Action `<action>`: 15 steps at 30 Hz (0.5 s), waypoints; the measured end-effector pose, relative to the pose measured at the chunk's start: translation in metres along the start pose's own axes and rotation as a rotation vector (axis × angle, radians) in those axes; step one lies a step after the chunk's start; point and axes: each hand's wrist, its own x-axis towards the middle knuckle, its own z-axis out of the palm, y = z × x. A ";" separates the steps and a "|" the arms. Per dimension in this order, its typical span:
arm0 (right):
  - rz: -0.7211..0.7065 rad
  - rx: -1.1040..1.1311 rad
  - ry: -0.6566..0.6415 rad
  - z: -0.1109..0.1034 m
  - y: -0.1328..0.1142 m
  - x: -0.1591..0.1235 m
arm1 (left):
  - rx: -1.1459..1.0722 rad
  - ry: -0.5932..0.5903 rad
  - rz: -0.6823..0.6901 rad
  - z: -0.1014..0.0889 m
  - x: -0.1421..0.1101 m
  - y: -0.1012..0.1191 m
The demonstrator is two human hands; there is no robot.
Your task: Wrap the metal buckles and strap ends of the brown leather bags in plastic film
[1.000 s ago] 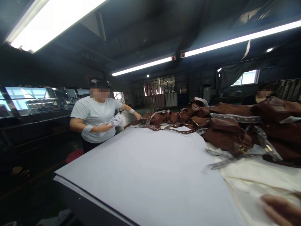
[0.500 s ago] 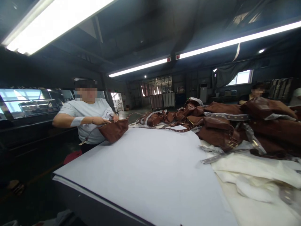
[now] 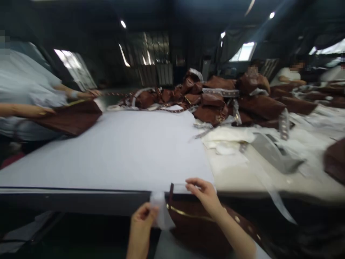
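At the bottom middle, my left hand [image 3: 141, 225] pinches a strip of translucent white film [image 3: 161, 212]. My right hand [image 3: 204, 194] holds a thin clear plastic edge [image 3: 179, 187] at the top of a dark brown leather bag [image 3: 196, 226] with gold piping and metal studs. The bag hangs below the near edge of the white-covered table [image 3: 107, 154], and its lower part is in shadow. Both hands are close together, just in front of that edge. How the film attaches to the bag is hidden.
A co-worker [image 3: 24, 90] at the left holds another brown bag [image 3: 71, 117] over the table's edge. Heaps of brown bags with studded straps [image 3: 212, 100] lie beyond, beside cream sheets [image 3: 229, 144] and grey wrapping [image 3: 275, 154]. Other people sit at the far right.
The view has swung right and down. Both my hands now appear at the table's near edge holding a brown bag. The co-worker has shifted to the left edge of the view.
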 end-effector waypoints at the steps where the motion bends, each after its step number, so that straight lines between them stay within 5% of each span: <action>1: -0.002 0.017 -0.010 -0.003 0.002 0.002 | -0.117 0.141 0.008 -0.003 0.008 -0.004; 4: 0.001 0.014 -0.036 -0.009 0.012 0.008 | -0.241 0.354 0.026 -0.008 0.032 -0.011; 12: -0.008 -0.469 -0.170 0.023 0.010 0.000 | -0.245 0.271 0.046 0.001 0.044 -0.015; 15: -0.028 -0.429 -0.124 0.035 0.002 -0.003 | -0.218 0.248 0.048 0.015 0.045 -0.010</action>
